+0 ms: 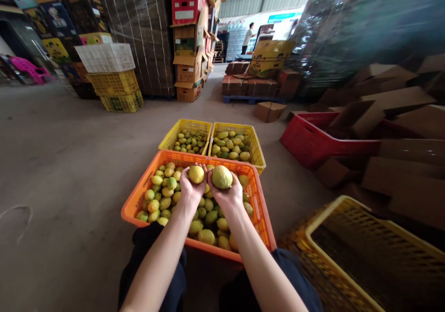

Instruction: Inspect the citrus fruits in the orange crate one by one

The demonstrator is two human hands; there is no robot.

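Note:
Side by side over an orange crate (262, 200) of lemons, both my hands are held palm up. Cupped in my left hand (189, 192) is a small, round yellow lemon (196, 174). A larger, greener lemon (222, 177) with a bumpy skin rests in my right hand (229, 197), the fingers curled under it. Beneath the hands the crate holds many loose lemons (206, 236), some yellow, some green; my forearms and hands hide part of them.
Two yellow crates (259, 152) with smaller groups of lemons stand just beyond the orange one. At right are a yellow crate (333, 205) and a red crate (306, 138) among cardboard. Stacked boxes (187, 47) rise behind; a person (248, 38) stands far back.

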